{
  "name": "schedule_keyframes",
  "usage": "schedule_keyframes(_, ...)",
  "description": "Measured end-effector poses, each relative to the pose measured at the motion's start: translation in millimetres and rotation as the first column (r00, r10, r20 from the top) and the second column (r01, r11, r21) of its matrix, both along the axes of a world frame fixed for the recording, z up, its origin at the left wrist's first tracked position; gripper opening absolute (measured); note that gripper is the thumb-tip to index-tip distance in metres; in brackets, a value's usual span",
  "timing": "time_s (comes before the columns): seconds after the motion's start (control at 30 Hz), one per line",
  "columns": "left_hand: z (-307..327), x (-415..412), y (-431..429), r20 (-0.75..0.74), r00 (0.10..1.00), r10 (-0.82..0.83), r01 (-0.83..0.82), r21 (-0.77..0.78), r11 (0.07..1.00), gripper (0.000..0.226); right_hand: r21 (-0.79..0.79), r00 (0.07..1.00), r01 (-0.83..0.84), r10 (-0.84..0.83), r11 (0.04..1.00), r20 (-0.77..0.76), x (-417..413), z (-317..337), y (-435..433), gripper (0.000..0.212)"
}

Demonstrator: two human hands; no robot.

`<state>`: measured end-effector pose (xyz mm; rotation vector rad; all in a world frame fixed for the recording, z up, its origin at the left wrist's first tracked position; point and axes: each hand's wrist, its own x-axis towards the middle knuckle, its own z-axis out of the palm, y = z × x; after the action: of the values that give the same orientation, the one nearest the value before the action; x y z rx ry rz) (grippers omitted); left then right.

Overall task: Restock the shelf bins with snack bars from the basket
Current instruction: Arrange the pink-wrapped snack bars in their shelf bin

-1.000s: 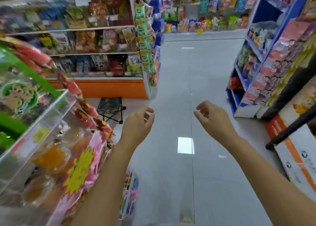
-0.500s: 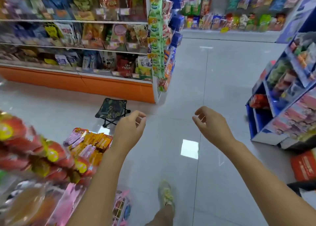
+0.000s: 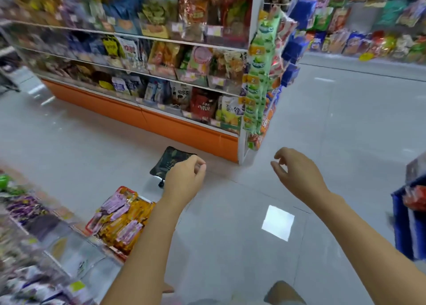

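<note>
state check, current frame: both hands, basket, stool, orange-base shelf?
left hand: fingers loosely curled, holding nothing, in the air above the floor
right hand: fingers loosely curled, holding nothing
basket: on the floor, upright, heaped full
snack bars: orange and pink packs, all in the basket
folding stool: unfolded, standing on the floor, partly hidden by the left hand
shelf: tiers stocked with packets

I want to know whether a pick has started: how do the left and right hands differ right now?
The left hand has its fingers curled in close to the thumb. The right hand has looser, more spread fingers. The left hand shows in front of the folding stool, near the red basket of snack bars. The right hand is over bare floor. Both are held out and hold nothing.
</note>
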<state>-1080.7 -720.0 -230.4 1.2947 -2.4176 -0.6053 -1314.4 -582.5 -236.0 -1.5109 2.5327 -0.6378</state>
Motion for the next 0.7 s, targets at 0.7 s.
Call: schedule_keyframes(0.7,-14.0,-64.5,-182.2,-0.136,0.706,0.695,-0.66,0.23,0.715,0.009,0.068,0.734,-0.68,0.676,0.731,0.068,-79.1,-5.0,-347.0,0.021)
